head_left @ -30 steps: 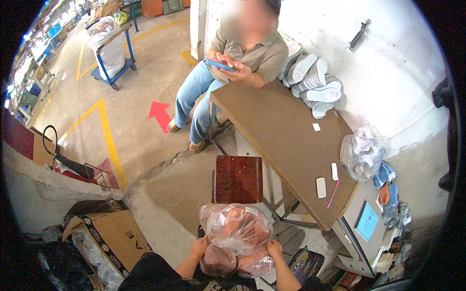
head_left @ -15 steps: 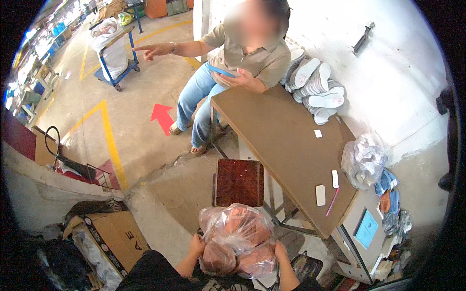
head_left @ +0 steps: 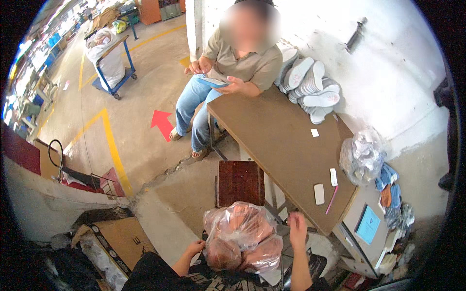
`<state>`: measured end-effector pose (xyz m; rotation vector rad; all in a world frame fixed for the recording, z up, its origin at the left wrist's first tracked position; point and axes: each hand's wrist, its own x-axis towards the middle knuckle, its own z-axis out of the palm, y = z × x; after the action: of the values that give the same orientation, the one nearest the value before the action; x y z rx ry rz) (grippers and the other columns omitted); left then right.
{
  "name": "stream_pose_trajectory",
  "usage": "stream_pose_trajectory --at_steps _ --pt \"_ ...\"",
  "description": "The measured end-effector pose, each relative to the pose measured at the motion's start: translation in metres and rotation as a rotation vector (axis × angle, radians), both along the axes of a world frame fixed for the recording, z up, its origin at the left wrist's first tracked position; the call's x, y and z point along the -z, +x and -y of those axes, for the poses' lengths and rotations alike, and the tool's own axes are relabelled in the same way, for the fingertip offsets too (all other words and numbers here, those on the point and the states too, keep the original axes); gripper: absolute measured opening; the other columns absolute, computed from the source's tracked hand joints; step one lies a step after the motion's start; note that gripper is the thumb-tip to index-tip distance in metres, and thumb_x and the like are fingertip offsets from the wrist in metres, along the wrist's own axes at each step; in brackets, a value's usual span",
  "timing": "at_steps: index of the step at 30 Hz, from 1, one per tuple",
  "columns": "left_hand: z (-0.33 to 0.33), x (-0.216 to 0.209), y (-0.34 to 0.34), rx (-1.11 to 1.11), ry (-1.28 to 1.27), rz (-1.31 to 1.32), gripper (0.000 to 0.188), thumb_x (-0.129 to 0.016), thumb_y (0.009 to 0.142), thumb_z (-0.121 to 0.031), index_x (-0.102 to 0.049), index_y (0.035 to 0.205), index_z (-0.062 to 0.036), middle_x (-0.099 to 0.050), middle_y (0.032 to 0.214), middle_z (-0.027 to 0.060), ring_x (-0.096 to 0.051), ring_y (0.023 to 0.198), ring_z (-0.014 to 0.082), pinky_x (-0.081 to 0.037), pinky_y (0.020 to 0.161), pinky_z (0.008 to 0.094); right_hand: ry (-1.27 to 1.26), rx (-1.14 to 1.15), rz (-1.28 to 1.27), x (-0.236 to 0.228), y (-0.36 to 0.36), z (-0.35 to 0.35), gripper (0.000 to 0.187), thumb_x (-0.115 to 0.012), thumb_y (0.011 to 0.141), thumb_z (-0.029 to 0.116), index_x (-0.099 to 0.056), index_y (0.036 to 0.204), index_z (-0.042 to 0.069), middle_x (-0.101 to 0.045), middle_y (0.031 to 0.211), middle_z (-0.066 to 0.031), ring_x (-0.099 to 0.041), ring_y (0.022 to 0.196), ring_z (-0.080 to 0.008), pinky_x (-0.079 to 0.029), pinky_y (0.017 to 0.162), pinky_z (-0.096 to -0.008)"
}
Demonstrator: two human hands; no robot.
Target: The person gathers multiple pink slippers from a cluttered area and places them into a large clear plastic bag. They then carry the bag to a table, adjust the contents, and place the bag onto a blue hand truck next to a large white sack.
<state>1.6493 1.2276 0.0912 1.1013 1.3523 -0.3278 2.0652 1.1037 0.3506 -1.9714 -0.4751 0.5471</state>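
A clear plastic bag (head_left: 242,237) full of rounded reddish-brown pieces sits close in front of me, by the stool; the kind of pieces is blurred by the plastic. My left hand (head_left: 195,248) is closed at the bag's left edge, apparently pinching the plastic. To the right of the bag, my right hand (head_left: 297,228) is raised near the table's edge, apart from the bag. Its fingers point up and nothing shows in them. Across the table (head_left: 276,131) sits another person (head_left: 242,65), who holds a blue-edged phone (head_left: 212,82) in one hand with the other hand close to it.
A dark wooden stool (head_left: 240,183) stands beyond the bag. Grey insoles (head_left: 310,85) are stacked at the table's far end; a white case (head_left: 319,194) and pink pen (head_left: 332,200) lie nearer. An open carton (head_left: 124,240) is at left, a loaded blue trolley (head_left: 114,80) farther off.
My right hand has let go of the bag's right side and risen toward the table. The other person's outstretched arm has come back in to the phone.
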Motion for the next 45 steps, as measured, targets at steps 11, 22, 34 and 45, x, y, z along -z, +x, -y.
stream_pose_trajectory --at_steps 11,22,34,45 --pt "-0.051 -0.062 -0.012 -0.094 -0.016 0.009 0.038 -0.050 0.103 -0.030 -0.060 0.129 -0.0040 -0.069 0.115 0.0144 -0.068 0.100 0.0265 -0.056 0.078 0.0381 1.429 -1.088 0.028 -0.373 -0.166 -0.178 0.029 -0.066 0.092 0.019 -0.061 0.120 0.012 -0.064 0.102 -0.0131 -0.063 0.085 -0.0262 -0.050 0.077 -0.0399" --pt "-0.048 -0.076 -0.020 -0.255 -0.107 0.038 0.046 -0.052 0.103 -0.034 -0.052 0.140 -0.0067 -0.064 0.124 0.0175 -0.066 0.105 0.0303 -0.057 0.084 0.0448 0.829 -1.344 -0.128 -0.327 -0.142 -0.113 0.030 -0.059 0.088 -0.004 -0.067 0.115 0.006 -0.059 0.110 -0.0078 -0.060 0.093 -0.0225 -0.049 0.082 -0.0345" --pt "0.047 0.010 -0.005 -0.405 -0.481 0.248 0.053 -0.042 0.102 -0.043 -0.052 0.136 -0.0036 -0.061 0.127 0.0200 -0.062 0.114 0.0360 -0.056 0.091 0.0509 -0.009 -1.064 0.103 0.011 -0.204 -0.018 0.021 -0.060 0.089 0.012 -0.067 0.108 0.005 -0.066 0.107 -0.0155 -0.062 0.107 -0.0345 -0.048 0.095 -0.0419" --pt "0.092 0.029 -0.019 -0.700 -0.590 0.450 0.053 -0.033 0.102 -0.041 -0.056 0.132 -0.0036 -0.065 0.122 0.0149 -0.063 0.108 0.0338 -0.055 0.086 0.0477 -0.259 -1.521 0.778 0.102 -0.257 0.020 0.052 -0.065 0.087 0.028 -0.055 0.137 0.016 -0.052 0.144 -0.0074 -0.045 0.137 -0.0234 -0.029 0.115 -0.0422"
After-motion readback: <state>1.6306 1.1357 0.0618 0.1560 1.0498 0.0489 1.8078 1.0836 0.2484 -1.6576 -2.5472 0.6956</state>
